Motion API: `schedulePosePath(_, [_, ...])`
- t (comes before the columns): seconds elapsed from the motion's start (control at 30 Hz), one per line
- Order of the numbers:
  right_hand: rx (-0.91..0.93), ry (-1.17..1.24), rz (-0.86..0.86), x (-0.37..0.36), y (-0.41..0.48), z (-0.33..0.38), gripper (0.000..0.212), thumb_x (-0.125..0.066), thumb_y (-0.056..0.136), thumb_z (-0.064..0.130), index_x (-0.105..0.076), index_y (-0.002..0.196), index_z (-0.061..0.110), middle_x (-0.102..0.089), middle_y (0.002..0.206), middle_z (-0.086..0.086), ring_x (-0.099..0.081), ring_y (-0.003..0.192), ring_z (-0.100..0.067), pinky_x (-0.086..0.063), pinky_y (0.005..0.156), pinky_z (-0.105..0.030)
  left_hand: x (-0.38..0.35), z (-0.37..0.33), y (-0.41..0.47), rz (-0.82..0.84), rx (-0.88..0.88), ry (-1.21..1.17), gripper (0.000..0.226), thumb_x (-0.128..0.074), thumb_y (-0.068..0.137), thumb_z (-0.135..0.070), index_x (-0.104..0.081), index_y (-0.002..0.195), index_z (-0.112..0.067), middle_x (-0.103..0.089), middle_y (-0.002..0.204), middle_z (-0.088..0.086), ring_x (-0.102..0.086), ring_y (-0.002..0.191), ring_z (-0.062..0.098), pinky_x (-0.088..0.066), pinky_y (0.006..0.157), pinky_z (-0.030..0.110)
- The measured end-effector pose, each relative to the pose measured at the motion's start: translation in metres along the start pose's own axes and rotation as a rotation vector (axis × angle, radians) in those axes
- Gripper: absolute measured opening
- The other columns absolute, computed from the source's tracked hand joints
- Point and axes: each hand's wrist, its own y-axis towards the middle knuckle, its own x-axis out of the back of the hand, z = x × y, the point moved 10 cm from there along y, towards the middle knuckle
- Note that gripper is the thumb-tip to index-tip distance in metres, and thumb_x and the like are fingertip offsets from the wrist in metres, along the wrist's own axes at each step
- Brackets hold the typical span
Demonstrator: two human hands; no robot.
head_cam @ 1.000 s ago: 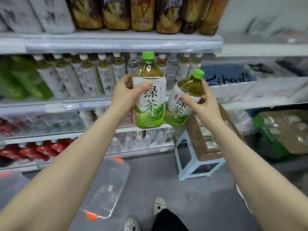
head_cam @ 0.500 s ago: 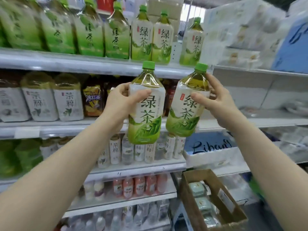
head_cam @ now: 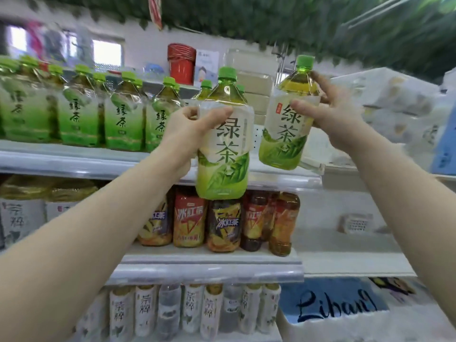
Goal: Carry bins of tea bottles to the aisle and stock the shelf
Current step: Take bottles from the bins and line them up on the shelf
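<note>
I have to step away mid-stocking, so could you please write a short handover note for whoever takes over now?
Left hand: grips a green tea bottle by its upper body, upright, in front of the top shelf edge.
Right hand: grips a second green tea bottle, tilted, held higher.
Shelf: a row of matching bottles stands on the top shelf, left of both.
Done: both bottles are at shelf height.
Left: set both down, probably at the row's right end. No bin in view.

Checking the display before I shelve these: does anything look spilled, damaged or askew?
Nothing looks spilled or damaged. Only the bottle in the right hand tilts, cap rightward; the shelved green tea row stands upright.
</note>
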Motion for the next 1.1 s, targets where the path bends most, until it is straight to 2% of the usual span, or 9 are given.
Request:
schedulePosePath(0.17, [-0.022, 0.005, 0.099, -0.024, 0.044, -0.04, 0.083, -0.08, 0.08, 0.028, -0.036, 0.15, 0.027, -0.052, 0.142, -0.009, -0.062, 0.116, -0.022, -0.053, 0.099, -0.046, -0.009, -0.006, 0.041, -0.068, -0.067, -0.018, 0.03, -0.081, 0.078, -0.026, -0.065, 0.097, -0.011, -0.076, 0.092, 0.006, -0.075, 0.08, 0.02, -0.06, 0.068, 0.034])
schedulePosePath(0.3, [-0.059, 0.0, 0.166, -0.042, 0.063, -0.069, 0.106, -0.084, 0.055, 0.06, -0.037, 0.148, 0.038, -0.045, 0.149, -0.01, -0.051, 0.129, -0.033, -0.048, 0.103, -0.056, -0.01, -0.006, 0.069, -0.098, -0.112, -0.002, 0.026, -0.08, 0.079, -0.024, -0.065, 0.095, -0.009, -0.076, 0.091, 0.008, -0.075, 0.081, 0.022, -0.061, 0.07, 0.035])
schedulePosePath(0.43, [-0.047, -0.064, 0.188, -0.042, 0.075, -0.085, 0.109, -0.078, 0.049, 0.079, -0.036, 0.145, 0.048, -0.049, 0.146, -0.005, -0.052, 0.129, -0.028, -0.046, 0.106, -0.053, -0.012, 0.006, 0.09, -0.111, -0.097, 0.049, 0.038, -0.082, 0.078, -0.029, -0.064, 0.104, -0.007, -0.076, 0.097, 0.01, -0.075, 0.084, 0.021, -0.061, 0.072, 0.036])
schedulePosePath(0.6, [-0.008, -0.283, 0.124, -0.034, 0.083, -0.078, 0.101, -0.076, 0.064, 0.061, -0.038, 0.151, 0.027, -0.062, 0.128, 0.005, -0.055, 0.122, -0.018, -0.043, 0.11, -0.045, -0.019, 0.025, 0.11, -0.113, -0.06, 0.058, 0.037, -0.082, 0.079, -0.029, -0.064, 0.104, -0.011, -0.075, 0.097, 0.007, -0.075, 0.08, 0.016, -0.061, 0.066, 0.03])
schedulePosePath(0.7, [0.039, -0.433, 0.008, -0.022, 0.086, -0.07, 0.075, -0.077, 0.077, 0.049, -0.052, 0.142, 0.022, -0.065, 0.129, 0.002, -0.059, 0.116, -0.017, -0.047, 0.104, -0.042, -0.023, 0.035, 0.118, -0.11, -0.047, 0.037, 0.048, -0.083, 0.077, -0.028, -0.064, 0.114, -0.003, -0.075, 0.097, 0.009, -0.075, 0.077, 0.016, -0.059, 0.061, 0.027])
schedulePosePath(0.77, [0.066, -0.401, -0.154, -0.001, 0.086, -0.066, 0.044, -0.067, 0.089, 0.046, -0.067, 0.126, 0.021, -0.071, 0.118, 0.001, -0.065, 0.108, -0.016, -0.051, 0.096, -0.04, -0.026, 0.039, 0.122, -0.092, -0.042, 0.037, 0.048, -0.081, 0.078, -0.026, -0.063, 0.115, -0.001, -0.075, 0.096, 0.009, -0.075, 0.073, 0.014, -0.057, 0.058, 0.024])
schedulePosePath(0.83, [0.045, -0.417, -0.336, 0.024, 0.085, -0.067, 0.031, -0.056, 0.099, 0.04, -0.068, 0.12, 0.021, -0.071, 0.11, 0.0, -0.065, 0.103, -0.021, -0.049, 0.089, -0.037, -0.028, 0.043, 0.127, -0.082, -0.032, 0.044, 0.051, -0.082, 0.077, -0.028, -0.063, 0.116, -0.001, -0.075, 0.098, 0.011, -0.075, 0.075, 0.015, -0.058, 0.058, 0.026])
schedulePosePath(0.97, [-0.232, -0.465, -0.141, 0.014, 0.104, -0.106, 0.062, -0.066, 0.092, 0.04, -0.04, 0.146, 0.024, -0.054, 0.139, -0.006, -0.055, 0.119, -0.028, -0.046, 0.096, -0.041, -0.03, 0.05, 0.138, -0.067, -0.018, 0.085, 0.061, -0.083, 0.074, -0.033, -0.06, 0.121, -0.002, -0.074, 0.103, 0.012, -0.075, 0.082, 0.02, -0.061, 0.064, 0.03])
schedulePosePath(1.1, [-0.389, -0.325, -0.041, 0.004, 0.107, -0.128, 0.072, -0.071, 0.085, 0.047, -0.04, 0.144, 0.02, -0.062, 0.124, -0.009, -0.062, 0.106, -0.029, -0.054, 0.092, -0.05, -0.037, 0.058, 0.141, -0.022, -0.022, 0.138, 0.071, -0.085, 0.07, -0.037, -0.058, 0.127, -0.006, -0.074, 0.103, 0.01, -0.075, 0.084, 0.019, -0.06, 0.064, 0.03])
